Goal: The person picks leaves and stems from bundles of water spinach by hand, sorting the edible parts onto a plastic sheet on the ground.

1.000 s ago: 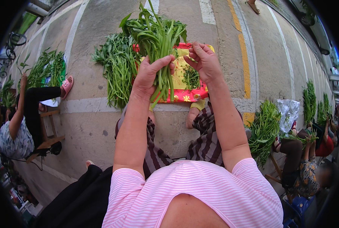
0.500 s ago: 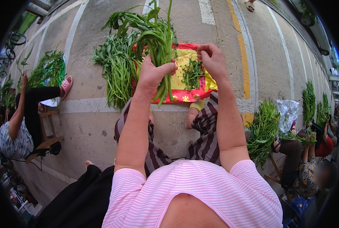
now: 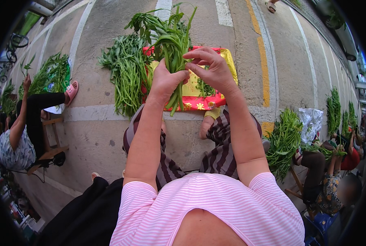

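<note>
My left hand (image 3: 166,81) is closed around the stems of a bunch of water spinach (image 3: 173,46), held upright with its leaves drooping to the left. Against the right side of that bunch, my right hand (image 3: 211,69) has its thumb and fingers bent together at the stems in a pinch. Under both hands lies a red and gold sheet (image 3: 231,67) with small leaf and stem scraps (image 3: 205,87) on it, partly hidden by my right hand. A larger pile of water spinach (image 3: 127,76) rests on the pavement to the left, overlapping the sheet's edge.
To the left, a person on a wooden stool (image 3: 50,153) holds up a stem beside another heap of greens (image 3: 55,76). To the right, people sit near a heap of greens (image 3: 283,141) and a silvery sheet (image 3: 310,123). A black-clothed leg (image 3: 88,213) is close at my lower left.
My right hand has moved left from above the sheet's far right corner to the bunch. The bunch in my left hand has lowered and tilted a little to the right.
</note>
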`<action>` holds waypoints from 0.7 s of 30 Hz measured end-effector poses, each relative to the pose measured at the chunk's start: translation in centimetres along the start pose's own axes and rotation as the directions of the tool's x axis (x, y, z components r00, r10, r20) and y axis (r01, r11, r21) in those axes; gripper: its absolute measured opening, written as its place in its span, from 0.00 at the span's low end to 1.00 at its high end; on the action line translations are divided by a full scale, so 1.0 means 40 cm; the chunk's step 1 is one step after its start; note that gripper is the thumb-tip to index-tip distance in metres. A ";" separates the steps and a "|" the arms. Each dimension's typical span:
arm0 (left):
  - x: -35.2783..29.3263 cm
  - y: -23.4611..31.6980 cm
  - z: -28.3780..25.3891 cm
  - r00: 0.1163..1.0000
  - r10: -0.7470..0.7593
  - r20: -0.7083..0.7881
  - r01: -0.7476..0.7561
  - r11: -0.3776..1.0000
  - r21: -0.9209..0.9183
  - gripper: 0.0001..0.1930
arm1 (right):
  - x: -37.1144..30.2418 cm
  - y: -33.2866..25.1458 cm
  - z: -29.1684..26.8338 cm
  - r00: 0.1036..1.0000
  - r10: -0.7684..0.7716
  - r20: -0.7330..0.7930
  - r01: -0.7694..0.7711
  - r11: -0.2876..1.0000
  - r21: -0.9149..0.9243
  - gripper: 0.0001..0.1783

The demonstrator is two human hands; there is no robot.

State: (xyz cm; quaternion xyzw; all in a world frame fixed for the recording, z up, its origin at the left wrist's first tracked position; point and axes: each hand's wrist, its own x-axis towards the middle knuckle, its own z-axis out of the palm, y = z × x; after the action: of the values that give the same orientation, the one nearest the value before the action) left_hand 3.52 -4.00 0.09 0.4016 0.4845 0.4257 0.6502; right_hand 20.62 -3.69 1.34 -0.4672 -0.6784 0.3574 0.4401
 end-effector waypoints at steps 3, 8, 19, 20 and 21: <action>0.003 -0.002 -0.002 1.000 -0.004 0.005 0.004 1.000 0.025 0.20 | -0.001 -0.002 0.005 0.998 -0.058 0.000 0.058 0.996 -0.070 0.11; 0.001 0.002 0.002 1.000 -0.011 -0.009 0.011 0.999 0.041 0.18 | -0.002 0.012 0.007 0.996 -0.089 -0.006 0.088 0.993 -0.081 0.09; 0.002 0.000 -0.001 1.000 -0.017 0.007 0.017 1.000 0.021 0.17 | -0.007 0.016 0.015 0.998 -0.055 -0.012 0.053 0.990 -0.133 0.06; 0.003 0.000 -0.001 1.000 -0.027 0.005 0.027 0.999 0.020 0.17 | -0.004 0.016 0.022 0.999 -0.045 -0.028 0.042 0.994 -0.102 0.07; 0.004 -0.002 -0.001 1.000 -0.026 0.009 0.025 1.000 0.016 0.17 | -0.005 0.014 0.027 0.999 0.048 -0.025 -0.047 0.998 0.034 0.07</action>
State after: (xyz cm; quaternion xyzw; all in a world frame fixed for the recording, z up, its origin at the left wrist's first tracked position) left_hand 3.50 -3.86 -0.03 0.4025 0.4900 0.4116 0.6546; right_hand 19.81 -3.79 0.40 -0.4806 -0.6552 0.3730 0.4480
